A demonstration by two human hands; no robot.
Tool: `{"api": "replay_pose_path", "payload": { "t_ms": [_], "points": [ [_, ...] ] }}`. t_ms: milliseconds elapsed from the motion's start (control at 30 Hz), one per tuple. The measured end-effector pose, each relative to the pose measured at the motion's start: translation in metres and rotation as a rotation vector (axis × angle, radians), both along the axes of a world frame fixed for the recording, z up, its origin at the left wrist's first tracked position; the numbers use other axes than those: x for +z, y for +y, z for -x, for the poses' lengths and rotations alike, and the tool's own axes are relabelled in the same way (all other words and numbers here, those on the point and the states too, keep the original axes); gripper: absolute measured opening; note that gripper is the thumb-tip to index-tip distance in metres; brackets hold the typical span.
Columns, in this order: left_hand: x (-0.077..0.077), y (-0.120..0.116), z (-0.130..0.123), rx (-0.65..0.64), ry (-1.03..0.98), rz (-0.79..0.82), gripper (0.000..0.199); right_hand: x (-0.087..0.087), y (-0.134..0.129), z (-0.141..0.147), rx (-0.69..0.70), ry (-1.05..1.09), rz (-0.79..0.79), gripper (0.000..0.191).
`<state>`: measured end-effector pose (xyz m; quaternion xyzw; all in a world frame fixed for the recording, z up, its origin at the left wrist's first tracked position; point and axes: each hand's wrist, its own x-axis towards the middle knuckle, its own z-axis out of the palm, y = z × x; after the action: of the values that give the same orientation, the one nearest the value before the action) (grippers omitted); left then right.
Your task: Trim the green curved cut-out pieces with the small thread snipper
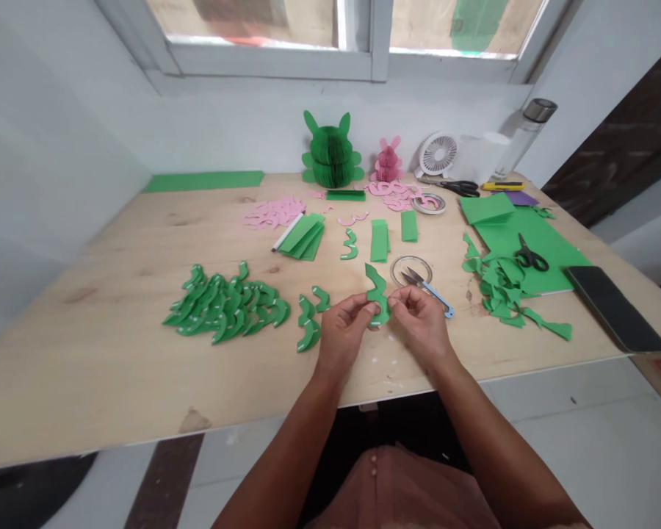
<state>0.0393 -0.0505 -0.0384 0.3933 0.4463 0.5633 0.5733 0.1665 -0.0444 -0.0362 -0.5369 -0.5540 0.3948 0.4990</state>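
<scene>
My left hand (348,323) pinches a wavy green paper cutout (374,278) by its lower left side, above the front part of the table. At the cutout's lower right edge, my right hand (421,323) has its thumb and fingers pressed together; what lies between those fingertips is too small to tell. Just left of my left hand lie a few loose wavy green cutouts (307,323) with small white strips. A big heap of similar cutouts (225,305) is farther left. Beside my right hand, light-blue-handled snips (430,286) lie partly over a tape roll (395,263).
Green scraps (501,286), black scissors (529,256) on green sheets (551,246) and a black phone (614,307) lie right. Folded green papers (302,236) and pink cutouts (275,211) are mid-table. Behind stand green (332,156) and pink (387,162) paper figures, a fan (438,154) and a bottle (523,139).
</scene>
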Motion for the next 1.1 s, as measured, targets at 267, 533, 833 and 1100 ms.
{"api": "replay_pose_path", "payload": {
  "t_ms": [267, 533, 833, 1100],
  "points": [
    [-0.0013, 0.0003, 0.0000, -0.013, -0.017, 0.014, 0.008, 0.0005, -0.0002, 0.0004, 0.000, 0.009, 0.011, 0.009],
    [-0.0028, 0.0009, -0.0010, 0.009, -0.014, 0.038, 0.008, 0.0043, -0.0013, 0.0010, 0.003, -0.055, 0.013, 0.009],
    [-0.0027, 0.0015, -0.0003, 0.010, 0.014, 0.040, 0.007, 0.0061, -0.0020, 0.0007, 0.011, -0.130, -0.029, 0.011],
    [0.0028, -0.0006, -0.0001, -0.010, 0.040, 0.018, 0.010, 0.0039, -0.0012, 0.0001, -0.002, -0.052, -0.014, 0.011]
  ]
}}
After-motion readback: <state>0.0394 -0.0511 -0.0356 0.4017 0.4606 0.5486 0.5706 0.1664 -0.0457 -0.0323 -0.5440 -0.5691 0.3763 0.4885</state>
